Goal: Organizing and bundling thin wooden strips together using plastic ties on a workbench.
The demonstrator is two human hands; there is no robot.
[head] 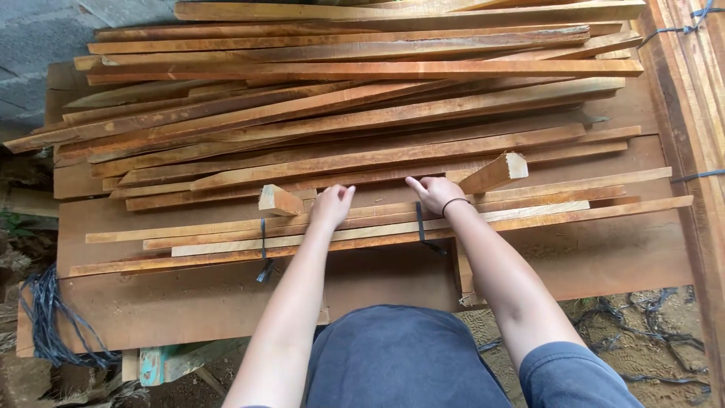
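Dark grey cloth (408, 355) over the person's lap fills the bottom of the view, with both bare forearms reaching out from it over the worktop (604, 264), a broad surface of wide brown boards.

Largest of what it carries is the loose heap of long wooden strips (362, 98) piled across the far half, crossing each other at slight angles. In front of that heap lies the flat bundle of thin slats (529, 215), running left to right just under both hands, with two dark straps (420, 223) passing across it. Two short offcut blocks (278, 200) with slanted ends sit on the slats, one just left of the left hand, the other just right of the right hand.

Resting on the slats, the left hand (331, 205) has its fingers curled down toward the wood; whether they grip a slat I cannot tell. Its partner, the right hand (434, 193), wearing a thin dark band at the wrist, lies open with its fingers (414, 183) stretched leftward along the slats, holding nothing.

Those slats look light, stiff and rough-sawn, likely splintery at the edges; being long and thin they would probably flex or tip if lifted at one end, so a hold near the middle, between the straps, seems soundest.
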